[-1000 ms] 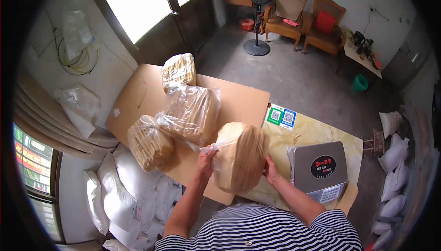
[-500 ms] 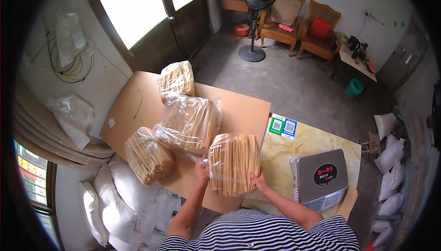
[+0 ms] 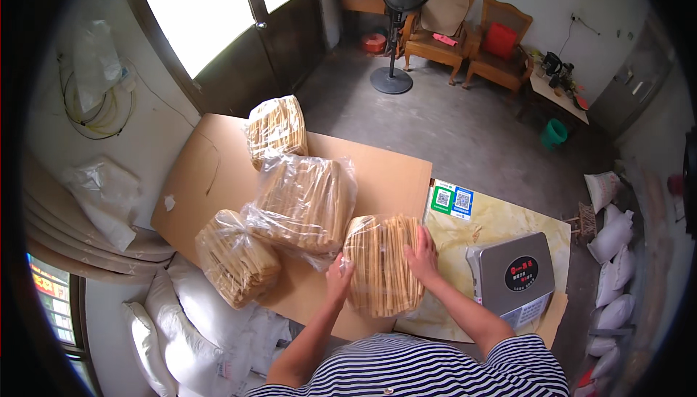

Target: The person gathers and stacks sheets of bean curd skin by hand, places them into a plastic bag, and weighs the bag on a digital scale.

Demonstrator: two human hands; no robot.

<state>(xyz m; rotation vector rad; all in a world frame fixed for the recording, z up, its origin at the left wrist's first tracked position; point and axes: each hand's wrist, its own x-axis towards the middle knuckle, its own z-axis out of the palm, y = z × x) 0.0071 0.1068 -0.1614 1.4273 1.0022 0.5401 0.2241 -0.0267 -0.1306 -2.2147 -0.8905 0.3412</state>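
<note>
A clear plastic bag of long tan sticks (image 3: 385, 266), which look like dried bean curd sticks, stands between my two hands where the cardboard meets the marbled table. My left hand (image 3: 339, 277) presses against its left side, fingers partly hidden by the bag. On the right side, my right hand (image 3: 422, 258) holds the bag with its fingers along the upper edge and thumb over the front. Just left lies a bigger bag of sticks (image 3: 301, 205). Another bag of sticks (image 3: 236, 259) leans at the near left, and one more bag of sticks (image 3: 277, 132) sits at the far end.
Under the bags is a cardboard sheet (image 3: 385, 172). To the right, a flat grey scale (image 3: 512, 273) rests on the yellow marbled tabletop (image 3: 443, 241), near green and blue code cards (image 3: 452, 199). White sacks (image 3: 185, 324) lie at the left below. A standing fan (image 3: 392, 78) is farther off.
The held bag has shifted slightly right in the picture. My right hand has moved from the bag's lower right corner up to its upper right side. My left hand still holds the left side.
</note>
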